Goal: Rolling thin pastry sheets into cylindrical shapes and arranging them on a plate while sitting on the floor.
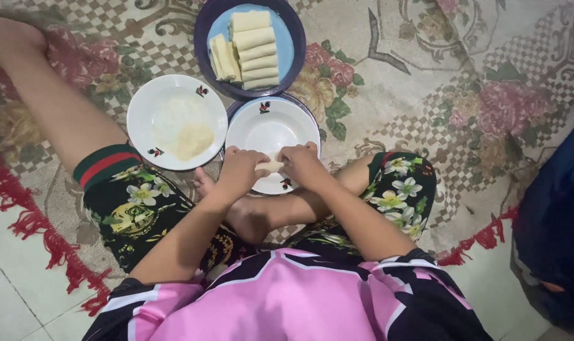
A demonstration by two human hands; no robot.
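Pale roll (271, 166), dough-coloured, held between both hands over the near rim of the white bowl (261, 129) at centre. Head view only.

Left hand (239, 172): fingers curled narrow around the roll's left end. Right hand (301, 163): fingers curled narrow on the right end. The middle of the roll shows between them; the ends are hidden under the knuckles.

At 10 o'clock from the hands, a second white bowl (149, 101) with a heap of pale crumbs (184, 136). At 12 o'clock, a blue dish (287, 38) carrying a row of finished rolls (252, 49), laid side by side. All rest on a floral rug (426, 82) with red fringe; tiled floor at 7 o'clock.

Judgement: doing this well likely calls for light, even pressure from both ends, keeping the roll over the bowl so anything shed falls inside, and not squeezing the soft middle.
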